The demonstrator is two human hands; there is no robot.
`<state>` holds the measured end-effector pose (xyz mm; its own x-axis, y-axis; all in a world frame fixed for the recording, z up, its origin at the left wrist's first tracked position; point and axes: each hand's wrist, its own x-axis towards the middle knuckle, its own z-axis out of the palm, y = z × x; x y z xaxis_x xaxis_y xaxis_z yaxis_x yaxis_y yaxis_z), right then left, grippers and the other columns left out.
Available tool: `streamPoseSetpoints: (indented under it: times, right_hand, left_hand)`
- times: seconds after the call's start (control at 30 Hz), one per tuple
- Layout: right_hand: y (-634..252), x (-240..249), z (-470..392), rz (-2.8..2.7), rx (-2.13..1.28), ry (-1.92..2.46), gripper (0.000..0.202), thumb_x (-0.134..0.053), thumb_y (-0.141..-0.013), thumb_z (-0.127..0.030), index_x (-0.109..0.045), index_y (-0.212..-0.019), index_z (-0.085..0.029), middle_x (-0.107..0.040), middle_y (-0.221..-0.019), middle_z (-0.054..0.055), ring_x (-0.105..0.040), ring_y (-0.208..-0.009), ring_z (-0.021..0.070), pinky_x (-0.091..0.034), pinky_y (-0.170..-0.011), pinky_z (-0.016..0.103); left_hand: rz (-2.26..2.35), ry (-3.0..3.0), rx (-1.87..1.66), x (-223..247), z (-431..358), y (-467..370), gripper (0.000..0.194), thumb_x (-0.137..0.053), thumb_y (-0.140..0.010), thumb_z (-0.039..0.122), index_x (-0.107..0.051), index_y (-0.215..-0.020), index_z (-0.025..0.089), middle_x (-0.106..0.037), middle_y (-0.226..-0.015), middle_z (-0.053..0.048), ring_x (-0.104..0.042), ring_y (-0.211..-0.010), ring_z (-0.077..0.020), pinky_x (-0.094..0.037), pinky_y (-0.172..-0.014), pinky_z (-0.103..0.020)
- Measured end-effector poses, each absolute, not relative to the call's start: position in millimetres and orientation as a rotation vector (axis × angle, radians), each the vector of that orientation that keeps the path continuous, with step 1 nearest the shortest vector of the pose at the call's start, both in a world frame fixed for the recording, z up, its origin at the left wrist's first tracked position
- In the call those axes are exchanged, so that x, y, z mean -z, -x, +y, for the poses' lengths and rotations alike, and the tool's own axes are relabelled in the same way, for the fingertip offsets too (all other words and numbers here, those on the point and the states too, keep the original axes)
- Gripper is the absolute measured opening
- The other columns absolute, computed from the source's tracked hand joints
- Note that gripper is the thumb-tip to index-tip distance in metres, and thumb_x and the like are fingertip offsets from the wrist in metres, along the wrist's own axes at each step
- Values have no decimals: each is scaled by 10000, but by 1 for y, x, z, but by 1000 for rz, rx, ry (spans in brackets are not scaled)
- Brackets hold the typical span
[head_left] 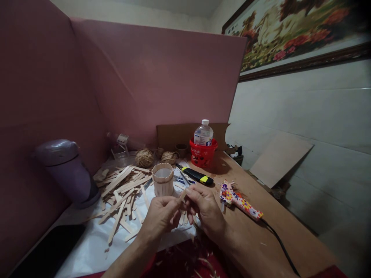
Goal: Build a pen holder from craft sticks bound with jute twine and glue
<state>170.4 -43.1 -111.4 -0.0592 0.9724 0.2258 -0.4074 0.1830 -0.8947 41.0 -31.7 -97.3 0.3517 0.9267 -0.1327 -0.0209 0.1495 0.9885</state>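
My left hand (pixel 165 212) and my right hand (pixel 203 204) meet at the front of the table, fingers pinched together on a small piece of wooden stick (pixel 183 195) between them. Just behind my left hand stands an upright cup covered in wooden sticks (pixel 162 180), its top open. A black and yellow utility knife (pixel 197 175) lies behind my right hand. To the right rests a flower-patterned glue gun (pixel 240 201) with a black cord. Many loose wooden sticks (pixel 123 200) are heaped on the white sheet at the left.
A purple container (pixel 68 172) stands at the left, near a dark flat object (pixel 53 251). Twine balls (pixel 144 158) sit at the back beside a red bucket (pixel 202 155) holding a plastic bottle (pixel 203 135). Pink panels (pixel 162 77) rise behind.
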Motion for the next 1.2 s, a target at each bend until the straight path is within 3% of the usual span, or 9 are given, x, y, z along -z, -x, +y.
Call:
streamPoseSetpoints:
  times: [0.2,0.37,0.5,0.63,0.73,0.87,1.07,1.2]
  right_hand:
    - [-171,108,-46,-1195,-1268,777,321,-566,-828,-392,-545,-617,-151,-466,-500,-56,-398,-355,48,-382,-336,158]
    - [-171,109,-46,-1146,-1252,702,290,-568,-827,-382,-578,-649,-153,-454,-537,-56,-363,-384,49,-386,-325,154]
    - [-171,110,-47,-1164,-1261,739,311,-568,-830,-387,-548,-615,-163,-421,-487,-67,-373,-365,52,-381,-333,156]
    - [-170,109,-45,-1146,-1244,752,307,-583,-815,-407,-542,-637,-161,-478,-533,-52,-378,-374,50,-381,-320,156]
    - [-170,111,-42,-1099,-1213,777,336,-585,-805,-438,-506,-626,-166,-479,-511,-58,-375,-348,44,-345,-291,143]
    - [-173,116,-37,-1054,-1111,862,351,-591,-799,-456,-497,-634,-161,-465,-497,-71,-377,-318,31,-321,-294,135]
    - [-176,119,-34,-1049,-1064,908,351,-577,-814,-462,-510,-649,-159,-452,-513,-71,-369,-337,33,-317,-305,138]
    - [-174,116,-37,-1085,-1090,906,349,-567,-815,-464,-507,-645,-165,-455,-520,-68,-347,-347,35,-321,-302,142]
  left_hand:
    - [1012,-1221,-835,96,-31,-39,462,-632,-651,565,-565,-476,143,-326,-314,64,-205,-327,-42,-110,-378,-211]
    - [993,-1218,-911,96,-34,-41,407,-641,-645,531,-633,-573,131,-407,-362,45,-232,-349,-45,-106,-387,-207]
    - [1019,-1202,-847,96,-33,-42,427,-652,-620,546,-593,-504,139,-333,-320,65,-200,-320,-41,-91,-373,-216]
    - [979,-1192,-881,95,-34,-43,326,-594,-680,439,-598,-547,141,-340,-327,68,-203,-317,-44,-94,-364,-212]
    - [865,-1157,-836,95,-34,-45,214,-527,-684,308,-628,-620,130,-434,-387,43,-223,-322,-45,-115,-357,-210]
    - [768,-1137,-783,97,-32,-45,223,-503,-688,253,-657,-677,94,-513,-458,0,-281,-336,-46,-148,-363,-209]
    - [714,-1230,-808,99,-34,-42,264,-579,-783,385,-621,-773,125,-538,-521,28,-304,-280,-17,-169,-301,-169]
    - [751,-1263,-775,98,-40,-45,360,-582,-765,513,-559,-745,154,-578,-493,16,-482,-274,-94,-296,-269,-173]
